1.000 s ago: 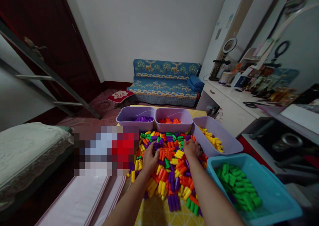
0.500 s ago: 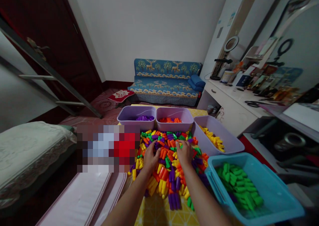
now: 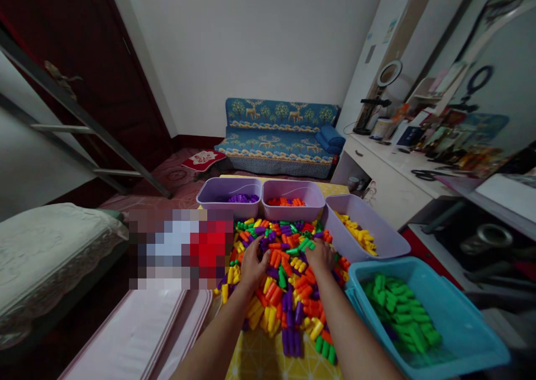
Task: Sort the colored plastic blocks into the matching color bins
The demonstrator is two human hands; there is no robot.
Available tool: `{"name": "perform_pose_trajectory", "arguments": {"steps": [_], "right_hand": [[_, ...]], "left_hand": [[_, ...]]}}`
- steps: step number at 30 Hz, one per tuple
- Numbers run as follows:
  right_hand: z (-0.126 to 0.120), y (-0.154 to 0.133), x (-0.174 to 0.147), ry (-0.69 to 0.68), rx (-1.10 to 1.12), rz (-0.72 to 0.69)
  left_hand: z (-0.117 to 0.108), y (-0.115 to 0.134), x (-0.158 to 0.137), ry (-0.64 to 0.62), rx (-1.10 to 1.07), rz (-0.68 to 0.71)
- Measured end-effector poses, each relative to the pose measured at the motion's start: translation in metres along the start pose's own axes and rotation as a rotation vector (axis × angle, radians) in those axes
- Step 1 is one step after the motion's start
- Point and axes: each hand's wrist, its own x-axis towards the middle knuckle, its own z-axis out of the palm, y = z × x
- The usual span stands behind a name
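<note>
Mixed pile of plastic pieces (image 3: 275, 257), purple, orange, yellow and green: heaped on the table in front of me, under and between my hands.
Left hand (image 3: 252, 265): thumb parted from fingers, purple pieces (image 3: 263, 246) at the gap; whether I pinch any, I cannot tell.
Right hand (image 3: 320, 255): fingers curled at the pile's far right, loose green pieces (image 3: 300, 248) beside the thumb; grip hidden, cannot tell.
Step in hand, as I judge it: picking through the pile by colour. Next move seems to call for a fingertip pinch that leaves neighbouring pieces lying.
Lilac bins, three, behind and right: left bin (image 3: 221, 206), purple pieces; middle bin (image 3: 293, 213), orange; right bin (image 3: 391, 245), yellow.
Blue bin (image 3: 471, 335), near right: green pieces mostly.
Surface: yellow patterned tablecloth (image 3: 312, 366).
Room: blue sofa (image 3: 272, 140), red stool (image 3: 203, 159), dark door (image 3: 98, 62), metal ladder (image 3: 84, 115), cluttered white dresser (image 3: 393, 171).
</note>
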Motion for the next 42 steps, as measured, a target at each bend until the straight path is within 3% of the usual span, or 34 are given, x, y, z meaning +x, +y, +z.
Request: {"name": "perform_pose_trajectory", "arguments": {"steps": [9,12,15,19,25,33,42], "right_hand": [[-0.002,-0.018,-0.010,-0.067,0.272,-0.130],[0.002,-0.028,-0.025,-0.027,0.707,-0.155],[0.005,-0.038,-0.042,-0.096,1.179,-0.077],[0.010,-0.049,-0.059,-0.238,1.476,0.096],[0.014,-0.053,-0.066,-0.355,1.427,0.085],[0.016,-0.054,-0.070,-0.243,1.374,0.025],[0.029,-0.059,-0.074,-0.247,1.578,0.189]], "left_hand": [[-0.002,0.000,-0.001,-0.008,-0.062,0.054],[-0.004,0.004,0.000,-0.013,-0.083,0.093],[-0.005,0.006,-0.001,-0.024,-0.094,0.069],[-0.007,0.005,-0.001,-0.046,-0.152,0.078],[-0.007,0.000,0.000,-0.054,-0.191,0.119],[-0.006,0.004,0.001,-0.040,-0.211,0.108],[-0.008,0.011,0.001,-0.022,-0.249,0.105]]}}
